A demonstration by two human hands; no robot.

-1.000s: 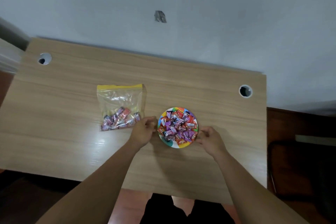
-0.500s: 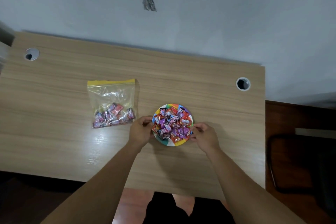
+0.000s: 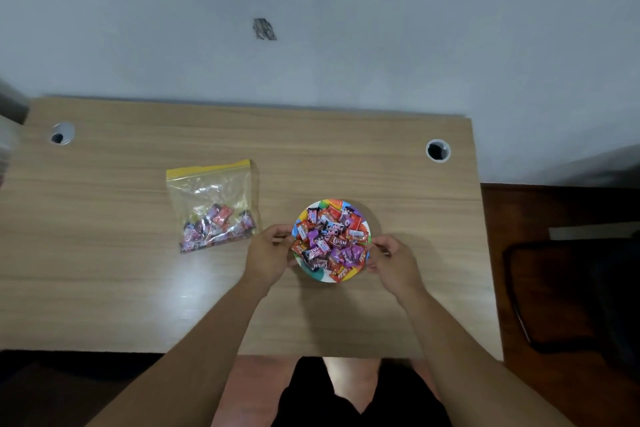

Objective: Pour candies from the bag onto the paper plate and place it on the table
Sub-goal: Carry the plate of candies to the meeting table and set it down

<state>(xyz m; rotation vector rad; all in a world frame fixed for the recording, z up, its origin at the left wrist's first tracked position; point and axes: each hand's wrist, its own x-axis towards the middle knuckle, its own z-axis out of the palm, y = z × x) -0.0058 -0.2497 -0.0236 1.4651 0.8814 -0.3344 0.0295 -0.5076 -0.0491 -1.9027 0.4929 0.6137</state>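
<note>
Wooden table (image 3: 104, 288) carries the same things as half a second ago, and little has changed between the two moments; both hands stay at the two sides of the paper plate (image 3: 320, 277), and the bag (image 3: 213, 204) lies in the same place on the table, to the left of the plate and apart from it; only the view itself has shifted a little. The left hand (image 3: 268, 253) is at the left rim of the plate, its fingers curled around the edge and closed on it; the right hand (image 3: 393, 262) is at the right rim, thumb and fingers pinched on the edge in the same way; the plate sits between them, near the middle of the table and a little to the right, and I cannot tell if it rests on the wood or is just lifted. The plate is colourful and is heaped with wrapped candies (image 3: 334, 241), red, purple and pink; the bag is clear with a yellow strip at its far end, it lies flat, and some candies are still inside it, gathered at its near end.
</note>
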